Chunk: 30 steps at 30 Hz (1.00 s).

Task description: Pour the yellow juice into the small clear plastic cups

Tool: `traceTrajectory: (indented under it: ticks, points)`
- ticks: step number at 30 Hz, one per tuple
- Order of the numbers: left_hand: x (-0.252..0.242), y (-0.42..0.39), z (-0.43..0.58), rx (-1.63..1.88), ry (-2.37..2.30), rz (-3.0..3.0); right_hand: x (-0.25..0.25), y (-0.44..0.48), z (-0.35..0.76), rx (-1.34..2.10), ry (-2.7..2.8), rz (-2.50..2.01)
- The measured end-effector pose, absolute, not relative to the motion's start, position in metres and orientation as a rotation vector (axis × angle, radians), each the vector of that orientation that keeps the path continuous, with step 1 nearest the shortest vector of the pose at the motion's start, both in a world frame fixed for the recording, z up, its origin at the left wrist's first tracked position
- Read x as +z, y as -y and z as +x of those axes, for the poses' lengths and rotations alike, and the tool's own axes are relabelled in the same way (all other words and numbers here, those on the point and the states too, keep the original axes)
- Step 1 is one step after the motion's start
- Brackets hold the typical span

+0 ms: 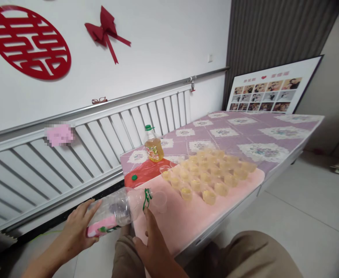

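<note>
In the left hand (78, 227), gripped by the body, a clear bottle (121, 206) tipped on its side, neck toward the bench (276, 119). Near the neck, the right hand (157, 240), thumb and forefinger spread; contact impossible to tell. Just beyond the mouth, a clear cup (160, 199). Farther along the pink mat (183, 224), rows of yellow-filled cups (205, 177). Behind, a green cap (134, 177) on red plastic (142, 172).

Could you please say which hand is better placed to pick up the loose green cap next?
The right hand, probably: it is open near the neck of the clear bottle, whereas the left hand grips the bottle's body. The loose green cap lies on the red sheet.
</note>
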<state>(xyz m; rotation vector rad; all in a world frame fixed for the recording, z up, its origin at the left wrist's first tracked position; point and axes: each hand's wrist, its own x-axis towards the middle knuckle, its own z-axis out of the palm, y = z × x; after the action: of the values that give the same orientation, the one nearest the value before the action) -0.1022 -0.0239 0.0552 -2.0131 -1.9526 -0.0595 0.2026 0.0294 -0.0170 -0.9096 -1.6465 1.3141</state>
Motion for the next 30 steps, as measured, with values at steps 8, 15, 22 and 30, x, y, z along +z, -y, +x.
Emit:
traceTrajectory:
  ticks: [8, 15, 22, 30]
  points:
    - [0.071, 0.017, -0.096, -0.021, 1.975, -1.997, -0.021, -0.030, 0.204, 1.290, 1.590, -0.917]
    - [0.085, 0.011, -0.087, 0.037, 2.001, -1.958, -0.032, -0.033, 0.201, 1.318, 1.587, -0.953]
    - [0.104, 0.006, -0.074, 0.107, 2.029, -1.961, -0.032, -0.033, 0.201, 1.317, 1.560, -0.960]
    - [0.118, 0.000, -0.067, 0.152, 2.047, -1.984, -0.061, -0.036, 0.181, 1.270, 1.513, -1.024]
